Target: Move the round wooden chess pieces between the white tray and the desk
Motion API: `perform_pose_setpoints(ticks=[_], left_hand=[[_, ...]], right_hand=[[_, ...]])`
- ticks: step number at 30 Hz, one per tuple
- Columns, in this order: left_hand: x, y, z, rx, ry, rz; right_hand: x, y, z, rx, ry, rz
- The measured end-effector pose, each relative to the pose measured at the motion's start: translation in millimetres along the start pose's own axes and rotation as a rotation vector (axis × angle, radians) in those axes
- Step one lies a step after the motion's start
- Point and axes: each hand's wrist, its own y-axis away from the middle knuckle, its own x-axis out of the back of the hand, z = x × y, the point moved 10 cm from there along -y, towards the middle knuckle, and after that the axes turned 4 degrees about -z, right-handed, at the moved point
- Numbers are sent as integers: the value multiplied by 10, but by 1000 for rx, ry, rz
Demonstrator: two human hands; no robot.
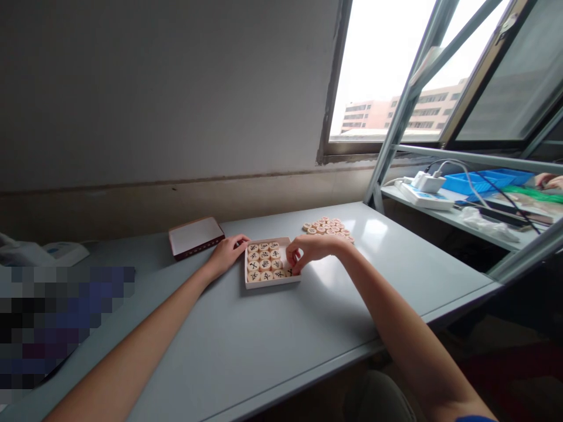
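A shallow white box lies on the grey table, with several round wooden game pieces marked in black lined up inside. My left hand rests against the box's left edge, its fingers curled on the rim. My right hand reaches into the box's right side, fingertips pinched on a piece there. A loose pile of the same pieces lies on the table just beyond my right hand.
The box's lid, white-topped with a dark red rim, sits to the left of the box. A second table at the right carries a power strip, cables and blue trays. An open window frame stands above it.
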Motion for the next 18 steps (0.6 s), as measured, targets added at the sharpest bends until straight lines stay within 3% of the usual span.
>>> perform_pose_setpoints(ticks=[13,18], left_hand=[[16,1,18,-8,-3,12],[1,-8,13,-33,17,10]], right_hand=[[-39,-50,41,25,-29,-16],[321,163,141,62,-171,230]])
